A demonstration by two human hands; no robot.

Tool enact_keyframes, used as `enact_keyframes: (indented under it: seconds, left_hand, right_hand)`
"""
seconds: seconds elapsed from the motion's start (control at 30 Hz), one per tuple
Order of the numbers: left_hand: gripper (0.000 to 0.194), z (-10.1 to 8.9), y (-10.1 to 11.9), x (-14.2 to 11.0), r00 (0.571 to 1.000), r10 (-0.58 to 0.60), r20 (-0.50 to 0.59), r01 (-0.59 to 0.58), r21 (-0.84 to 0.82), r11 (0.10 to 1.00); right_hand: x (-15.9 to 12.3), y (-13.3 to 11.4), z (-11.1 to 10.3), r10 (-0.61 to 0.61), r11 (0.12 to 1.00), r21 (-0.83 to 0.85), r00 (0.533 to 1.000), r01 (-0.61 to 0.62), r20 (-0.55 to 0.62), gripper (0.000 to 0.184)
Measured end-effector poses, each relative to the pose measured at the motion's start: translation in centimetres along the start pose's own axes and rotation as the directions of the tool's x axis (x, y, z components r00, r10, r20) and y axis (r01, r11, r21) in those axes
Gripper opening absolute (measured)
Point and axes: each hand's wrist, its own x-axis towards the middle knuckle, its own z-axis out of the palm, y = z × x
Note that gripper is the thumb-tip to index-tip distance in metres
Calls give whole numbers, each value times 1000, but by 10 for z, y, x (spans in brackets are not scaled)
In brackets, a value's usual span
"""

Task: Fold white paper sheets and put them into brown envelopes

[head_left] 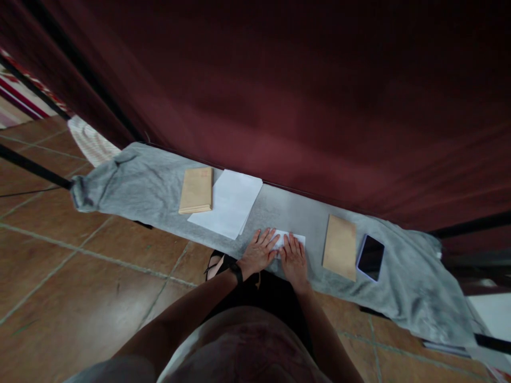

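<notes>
A small white piece of paper (281, 238), apparently folded, lies on the grey cloth near the front edge. My left hand (259, 251) rests flat on its left part, with the fingers stretched out and a dark band on the wrist. Over the right part, my right hand (294, 259) is also laid flat, fingers extended. The two hands sit close together, thumbs nearly meeting, and cover much of the paper. To the left is a stack of white sheets (233, 203). A pile of brown envelopes (196, 190) overlaps its left edge. One flat brown envelope (339, 248) lies to the right of my right hand.
A phone (371, 257) with a light purple edge lies just right of the single envelope. The grey cloth (139, 181) covers a long narrow surface and bunches at both ends. Dark red fabric (271, 122) hangs behind it. Below is a tiled floor (99, 276).
</notes>
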Motion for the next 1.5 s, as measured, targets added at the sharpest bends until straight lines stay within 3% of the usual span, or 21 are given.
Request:
enact_keyframes:
  seconds: [0.23, 0.6, 0.8, 0.93, 1.07, 1.17, 1.5]
  left_hand:
    - [54, 3, -1, 0, 1000, -2, -4, 1, -42, 999]
    - [55, -4, -1, 2, 1000, 19, 11, -18, -38, 999]
    - [55, -2, 0, 2, 1000, -19, -7, 19, -61, 998]
    - [56, 2, 22, 14, 998, -32, -53, 26, -102, 994]
    - [58, 13, 55, 27, 997, 58, -48, -65, -158, 985]
    - [60, 20, 64, 31, 999, 36, -41, -42, -159, 986]
    - [62, 13, 25, 19, 995, -80, -57, 77, -58, 995]
  right_hand:
    - [-4, 16, 1, 93, 995, -19, 995, -93, 19, 56]
    - [-14, 33, 1, 108, 994, -23, 991, -111, -80, 56]
    - [-21, 41, 2, 148, 987, -54, 986, -153, -77, 57]
    - [-19, 41, 2, 166, 983, -65, 984, -170, -62, 58]
    - [-18, 41, 1, 168, 983, -71, 985, -170, -37, 58]
    - [-19, 40, 1, 176, 980, -86, 984, -178, -27, 58]
    - [-18, 40, 3, 164, 982, -87, 984, -170, -72, 57]
